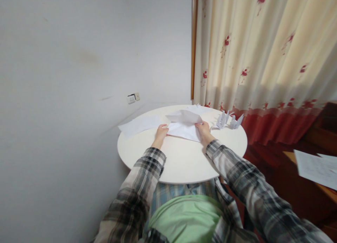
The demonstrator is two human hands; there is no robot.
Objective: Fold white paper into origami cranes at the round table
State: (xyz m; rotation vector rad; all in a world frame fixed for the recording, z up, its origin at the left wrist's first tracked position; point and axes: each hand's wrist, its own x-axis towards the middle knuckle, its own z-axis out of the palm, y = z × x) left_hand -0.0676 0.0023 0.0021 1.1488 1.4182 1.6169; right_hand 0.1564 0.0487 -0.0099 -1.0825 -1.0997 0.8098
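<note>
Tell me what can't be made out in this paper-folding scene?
Head view only:
- Whether left hand and right hand pinch or just press the white sheet: too small.
- Folded paper figures: too small to tell shapes.
- Printed papers: cut off by the right edge, text blurred.

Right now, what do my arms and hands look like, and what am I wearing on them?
Both arms wear a long-sleeved plaid shirt, checked in black, grey and off-white. The left sleeve and right sleeve end in cuffs at the wrists. The left hand and right hand are bare: no gloves, and no watch or ring can be made out.
</note>
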